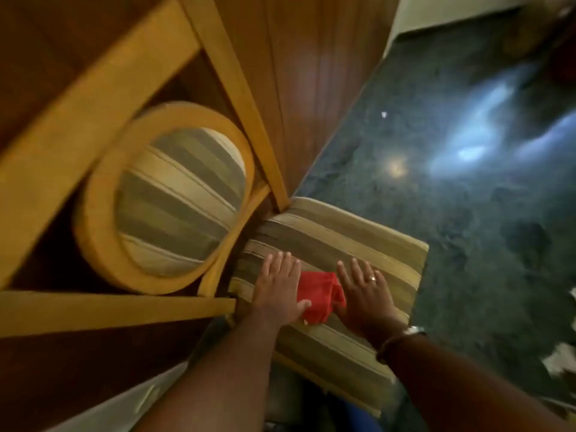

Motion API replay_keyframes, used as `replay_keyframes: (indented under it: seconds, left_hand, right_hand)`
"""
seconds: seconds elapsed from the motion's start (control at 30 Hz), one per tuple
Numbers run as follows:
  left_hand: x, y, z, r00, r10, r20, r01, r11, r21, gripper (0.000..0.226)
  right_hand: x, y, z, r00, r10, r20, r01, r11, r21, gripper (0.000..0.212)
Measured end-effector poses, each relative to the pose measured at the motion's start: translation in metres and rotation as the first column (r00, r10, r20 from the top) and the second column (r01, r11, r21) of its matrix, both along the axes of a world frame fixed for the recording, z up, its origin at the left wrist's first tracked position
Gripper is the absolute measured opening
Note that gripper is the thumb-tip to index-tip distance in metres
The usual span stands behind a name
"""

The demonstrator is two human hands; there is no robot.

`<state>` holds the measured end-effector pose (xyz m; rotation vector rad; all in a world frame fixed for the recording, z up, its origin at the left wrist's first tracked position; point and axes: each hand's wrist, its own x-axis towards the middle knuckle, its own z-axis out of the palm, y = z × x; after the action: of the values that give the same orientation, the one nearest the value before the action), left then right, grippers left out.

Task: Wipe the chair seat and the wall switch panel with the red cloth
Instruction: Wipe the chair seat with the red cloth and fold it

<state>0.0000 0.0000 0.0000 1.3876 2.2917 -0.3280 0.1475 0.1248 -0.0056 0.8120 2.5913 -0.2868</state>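
Striped chair seat (327, 241) beneath us: left hand (277, 288) and right hand (364, 294) spread flat, flanking the red cloth (319, 294), seemingly soft, bunchable.

- Dark green marbled floor (452, 213) fills the right side, glossy, with pale light glare across it.
- Reddish wood panelling (311, 73) runs behind, at upper left.
- A white scrap (384, 114) lies alone on the floor.
- White, blurred bits (561, 360) sit at the right edge.
- A pale wall strip (436, 10) shows at the top.
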Motion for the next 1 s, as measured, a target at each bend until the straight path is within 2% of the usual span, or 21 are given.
replay_keyframes:
  seconds: [0.1, 0.23, 0.27, 0.37, 0.43, 0.53, 0.63, 0.73, 0.9, 1.0]
  left_hand:
    - [0.0, 0.013, -0.055, 0.997, 0.065, 0.045, -0.066, 0.998, 0.022, 0.083]
    - [-0.005, 0.021, -0.105, 0.995, 0.087, 0.051, -0.091, 0.994, 0.063, 0.08]
    - [-0.006, 0.021, -0.108, 0.995, 0.074, 0.06, -0.078, 0.995, 0.066, 0.074]
    - [-0.007, 0.011, -0.109, 0.976, 0.127, 0.179, -0.144, 0.986, 0.082, 0.036]
    - [-0.01, 0.003, -0.089, 0.933, 0.192, 0.303, -0.231, 0.968, 0.096, 0.019]
    - [-0.019, -0.001, -0.044, 0.91, 0.191, 0.368, -0.257, 0.956, 0.138, 0.014]
    - [-0.035, 0.005, 0.015, 0.908, 0.174, 0.382, -0.279, 0.93, 0.239, 0.014]
    - [-0.051, 0.014, 0.086, 0.93, 0.119, 0.348, -0.257, 0.887, 0.383, 0.015]
    - [-0.076, 0.02, 0.213, 0.978, 0.075, 0.193, -0.181, 0.762, 0.622, 0.016]
    - [-0.087, 0.018, 0.29, 0.988, 0.085, 0.127, -0.151, 0.675, 0.722, 0.018]
  right_hand:
    - [-0.011, -0.003, -0.058, 1.0, -0.028, 0.011, 0.028, 0.997, -0.066, 0.075]
    - [-0.032, 0.0, -0.108, 0.997, -0.078, -0.012, 0.074, 0.978, -0.194, 0.075]
    - [-0.036, 0.001, -0.11, 0.996, -0.092, -0.013, 0.087, 0.973, -0.215, 0.069]
    - [-0.036, -0.006, -0.106, 0.986, -0.149, -0.071, 0.121, 0.945, -0.303, 0.025]
    - [-0.032, -0.009, -0.089, 0.979, -0.19, -0.078, 0.148, 0.914, -0.378, 0.016]
    - [-0.037, -0.002, -0.045, 0.963, -0.236, -0.13, 0.153, 0.876, -0.458, 0.017]
    - [-0.052, 0.014, 0.018, 0.962, -0.188, -0.197, 0.079, 0.885, -0.459, 0.014]
    - [-0.065, 0.031, 0.096, 0.945, -0.11, -0.308, -0.011, 0.93, -0.368, 0.013]
    - [-0.086, 0.048, 0.229, 0.866, -0.041, -0.498, -0.083, 0.971, -0.225, 0.012]
    - [-0.095, 0.051, 0.309, 0.756, 0.033, -0.654, -0.155, 0.979, -0.13, 0.009]
